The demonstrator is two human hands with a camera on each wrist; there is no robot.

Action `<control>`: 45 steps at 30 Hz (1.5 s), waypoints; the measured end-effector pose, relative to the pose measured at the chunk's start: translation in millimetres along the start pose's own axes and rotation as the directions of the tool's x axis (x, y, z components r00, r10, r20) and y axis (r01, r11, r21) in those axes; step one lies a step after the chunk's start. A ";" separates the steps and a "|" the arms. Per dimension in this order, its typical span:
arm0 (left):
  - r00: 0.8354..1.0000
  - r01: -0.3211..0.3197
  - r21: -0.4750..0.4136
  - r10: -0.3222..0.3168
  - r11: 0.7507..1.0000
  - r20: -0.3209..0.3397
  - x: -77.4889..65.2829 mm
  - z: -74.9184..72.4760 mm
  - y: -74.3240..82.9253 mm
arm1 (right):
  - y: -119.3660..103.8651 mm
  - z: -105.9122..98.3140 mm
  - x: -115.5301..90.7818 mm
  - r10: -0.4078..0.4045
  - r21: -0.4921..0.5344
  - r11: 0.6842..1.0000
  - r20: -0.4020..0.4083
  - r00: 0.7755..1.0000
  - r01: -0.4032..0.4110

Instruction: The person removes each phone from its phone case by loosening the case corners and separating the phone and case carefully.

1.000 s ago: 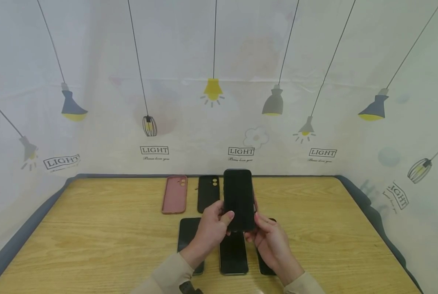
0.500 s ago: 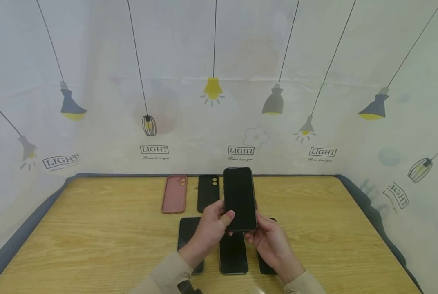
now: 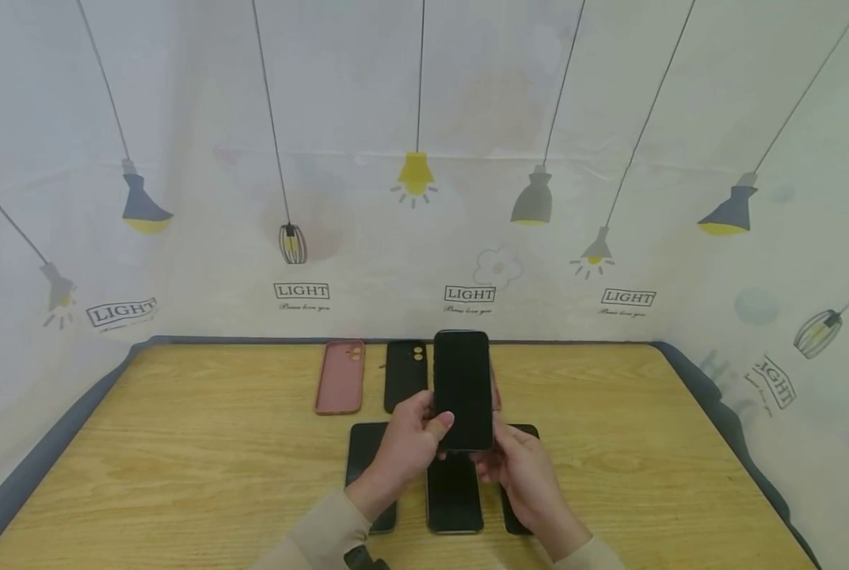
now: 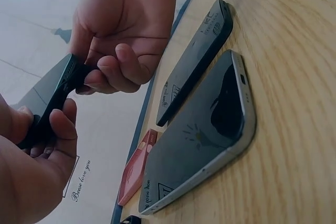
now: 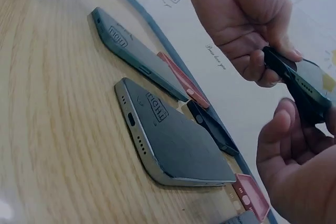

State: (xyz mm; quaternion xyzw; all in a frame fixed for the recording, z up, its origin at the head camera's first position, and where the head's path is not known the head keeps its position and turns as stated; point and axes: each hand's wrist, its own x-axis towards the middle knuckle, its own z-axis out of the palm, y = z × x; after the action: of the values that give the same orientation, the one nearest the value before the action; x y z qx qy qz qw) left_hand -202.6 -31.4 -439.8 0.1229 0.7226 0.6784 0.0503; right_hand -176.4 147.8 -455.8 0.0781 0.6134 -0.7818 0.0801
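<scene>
A black-screened phone (image 3: pixel 462 388) is held up over the middle of the table, screen toward me. My left hand (image 3: pixel 406 435) grips its lower left side, thumb on the screen and fingers behind. At the lower right corner, my right hand (image 3: pixel 527 479) pinches the edge with its fingers. A black phone case (image 5: pixel 307 103) is around the phone's back in the right wrist view; along the bottom end its edge stands away from the phone. Most of the case's back is hidden by the hands.
Three phones lie in a near row: left (image 3: pixel 367 459), middle (image 3: pixel 454 495) and right (image 3: pixel 520 511), partly under the hands. Behind are a pink case (image 3: pixel 339 378), a black case (image 3: pixel 405 376) and another pinkish case (image 3: pixel 496 392), mostly hidden. A printed curtain (image 3: pixel 367 237) encloses the table.
The phone tilted slightly half a second ago and has come back, its lower right corner shifting a little left. My right fingers moved slightly with it; the left grip looks the same.
</scene>
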 end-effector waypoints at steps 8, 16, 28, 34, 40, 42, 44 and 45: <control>1.000 0.002 0.004 -0.002 1.000 -0.016 -2.7 3.0 3.2 | 2.9 8.9 -6.0 -0.216 -0.320 0.935 -0.172 0.961 0.153; 0.998 0.030 0.005 -0.029 1.000 -0.048 -1.8 2.3 2.9 | 9.6 10.5 -7.9 -0.550 -0.482 0.768 -0.156 0.821 0.423; 0.998 -0.005 0.135 0.013 0.991 -0.054 -3.3 -1.2 0.6 | -3.3 4.2 -11.0 -0.611 -0.669 0.567 0.050 0.790 0.480; 0.995 -0.086 0.259 0.096 0.962 -0.028 -3.5 -1.1 -1.0 | -13.5 2.7 -12.6 -0.494 -0.729 0.549 0.111 0.862 0.409; 0.996 -0.090 0.262 0.092 0.961 0.006 -3.2 -1.3 0.0 | -17.8 -0.8 -9.0 -0.403 -0.735 0.570 0.140 0.905 0.367; 0.997 -0.081 0.264 0.080 0.961 0.016 -3.5 -1.3 0.7 | -18.8 -2.0 -8.1 -0.385 -0.720 0.590 0.146 0.911 0.365; 0.997 -0.075 0.273 0.072 0.959 0.022 -3.6 -1.2 1.1 | -19.8 -3.0 -7.7 -0.364 -0.703 0.617 0.145 0.920 0.354; 0.997 -0.075 0.278 0.072 0.958 0.024 -3.3 -1.0 0.9 | -20.1 -3.3 -7.4 -0.352 -0.696 0.629 0.142 0.925 0.346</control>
State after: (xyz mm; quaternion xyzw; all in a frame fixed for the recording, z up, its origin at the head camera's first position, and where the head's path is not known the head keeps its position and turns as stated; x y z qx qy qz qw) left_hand -199.5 -33.2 -439.1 0.1600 0.8055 0.5705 0.0121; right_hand -173.5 156.0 -435.9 -0.0760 0.8700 -0.4845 -0.0511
